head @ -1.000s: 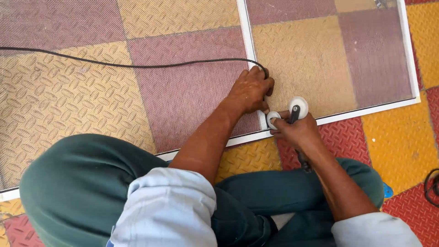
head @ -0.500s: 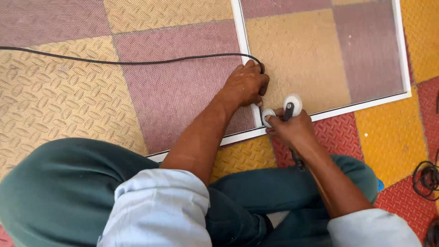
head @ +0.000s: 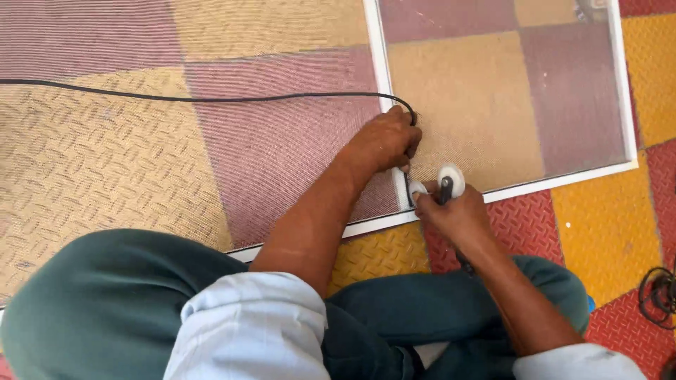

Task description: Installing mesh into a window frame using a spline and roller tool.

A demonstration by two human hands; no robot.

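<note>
Two hands on the job, both down at the middle bar of a white-framed mesh screen (head: 511, 191) lying flat on the checkered floor.

Going left to right: the black spline cord (head: 176, 97) runs in from far left across the mesh, loose, and curves down just above the left hand (head: 384, 144). That hand is closed around the cord end, fingers curled and pressing it onto the white frame bar (head: 384, 77). Directly below and right of that grip, touching distance, the right hand (head: 454, 211) is wrapped shut on a roller tool (head: 445, 184); I see one white wheel above the fist and a second small one at its left edge, on or just over the bar. I cannot tell whether a wheel actually sits in the groove.

Risks as I read them:
- Wheel jumps the groove and cuts or dents the mesh beside it. Cause: tilted tool or too much push.
- Left fingers sit right next to the wheel, so a slip pinches them.
- Slack cord left of the grip can twist or drag, lifting seated spline back out.
- Mesh puckers if the cord goes in without tension.
- Dark cable coil (head: 658, 295) far right of the tool hand: snag hazard if the person shifts.
</note>
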